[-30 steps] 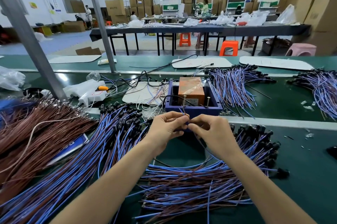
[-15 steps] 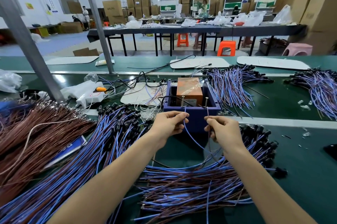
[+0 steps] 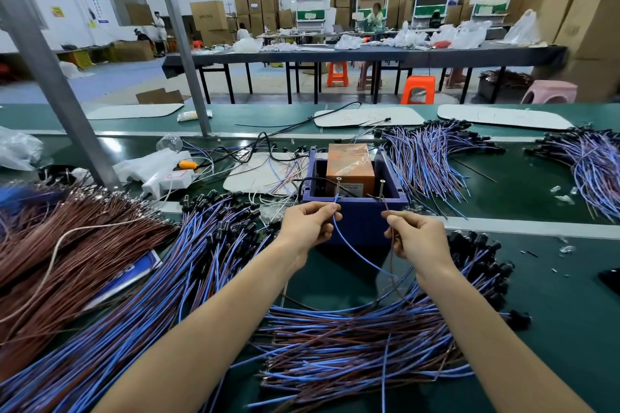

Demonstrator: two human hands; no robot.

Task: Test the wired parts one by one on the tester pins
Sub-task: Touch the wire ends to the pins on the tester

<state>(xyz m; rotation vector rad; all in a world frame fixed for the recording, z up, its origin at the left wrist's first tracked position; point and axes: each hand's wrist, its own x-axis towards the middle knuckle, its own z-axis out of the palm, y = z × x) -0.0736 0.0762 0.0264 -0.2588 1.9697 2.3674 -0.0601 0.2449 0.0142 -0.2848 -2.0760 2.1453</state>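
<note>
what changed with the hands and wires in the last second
The left hand, pinching the thin blue wire, and right hand, pinching the thin brown wire, drew apart, towards the two metal tester pins. The blue plastic tester box and wire piles stayed put.
</note>
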